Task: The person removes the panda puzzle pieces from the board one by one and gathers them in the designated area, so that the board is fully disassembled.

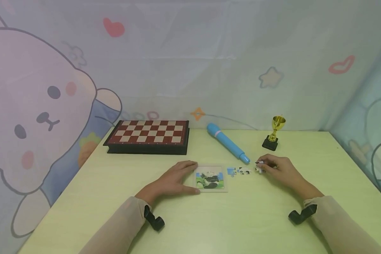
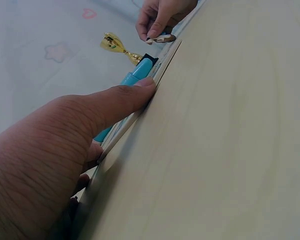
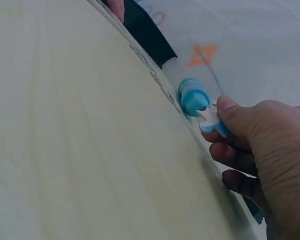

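Near the middle of the table lies a panda jigsaw puzzle in a light frame [image 1: 210, 190]; its upper part shows bare backing. My left hand [image 1: 174, 179] holds the frame from its left side, thumb at the lower edge and fingers at the upper corner. In the left wrist view that thumb [image 2: 125, 97] presses on the frame's edge. Loose puzzle pieces [image 1: 244, 170] lie flat just right of the frame. Beyond them my right hand [image 1: 280, 170] pinches a puzzle piece [image 3: 213, 124], white with a blue part, between thumb and fingers, tilted up from the table.
Behind the puzzle lies a blue microphone-shaped pen [image 1: 228, 143]. A folded chessboard box [image 1: 147, 137] sits at the back left. At the back right stands a small gold trophy cup [image 1: 274, 132] on a black base. A printed cloth [image 1: 190, 63] hangs behind the table.
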{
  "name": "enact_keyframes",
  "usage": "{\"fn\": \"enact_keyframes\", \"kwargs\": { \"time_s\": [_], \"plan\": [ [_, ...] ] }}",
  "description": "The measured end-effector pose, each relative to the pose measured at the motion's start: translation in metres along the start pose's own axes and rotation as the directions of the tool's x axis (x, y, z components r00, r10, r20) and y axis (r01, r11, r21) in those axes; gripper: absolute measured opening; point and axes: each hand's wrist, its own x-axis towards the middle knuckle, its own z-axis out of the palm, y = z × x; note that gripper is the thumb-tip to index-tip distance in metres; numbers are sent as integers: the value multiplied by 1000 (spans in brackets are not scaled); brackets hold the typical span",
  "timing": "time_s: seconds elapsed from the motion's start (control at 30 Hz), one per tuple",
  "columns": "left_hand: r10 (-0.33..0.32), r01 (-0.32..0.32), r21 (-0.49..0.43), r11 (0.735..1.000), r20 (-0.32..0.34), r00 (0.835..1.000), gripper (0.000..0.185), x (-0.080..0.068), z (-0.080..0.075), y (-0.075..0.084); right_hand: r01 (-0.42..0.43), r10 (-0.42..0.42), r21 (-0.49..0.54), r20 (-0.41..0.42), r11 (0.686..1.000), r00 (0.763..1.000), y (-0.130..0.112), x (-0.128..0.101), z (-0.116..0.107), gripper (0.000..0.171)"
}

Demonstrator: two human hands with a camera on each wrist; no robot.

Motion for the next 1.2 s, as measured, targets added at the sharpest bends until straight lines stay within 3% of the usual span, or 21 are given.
{"fn": "enact_keyframes", "kwargs": {
  "time_s": [0.2, 0.77, 1.07, 1.2],
  "plan": [
    [-8, 8, -6, 1000, 3, 1000, 101, -1, -1, 1, 6, -5, -50, 20, 999, 1000, 6, 0, 3, 10],
    [11, -11, -15, 1000, -5, 1000, 99, -1, 0, 0, 26, -22, -47, 69, 999, 997, -3, 2, 5, 10],
    [-4, 4, -10, 1000, 10, 1000, 102, -2, 4, -2, -53, 54, -30, 55, 998, 997, -7, 0, 9, 3],
    [0, 0, 22, 1000, -3, 1000, 102, 0, 4, -3, -71, 72, -23, 59, 997, 996, -8, 2, 9, 8]
  ]
}}
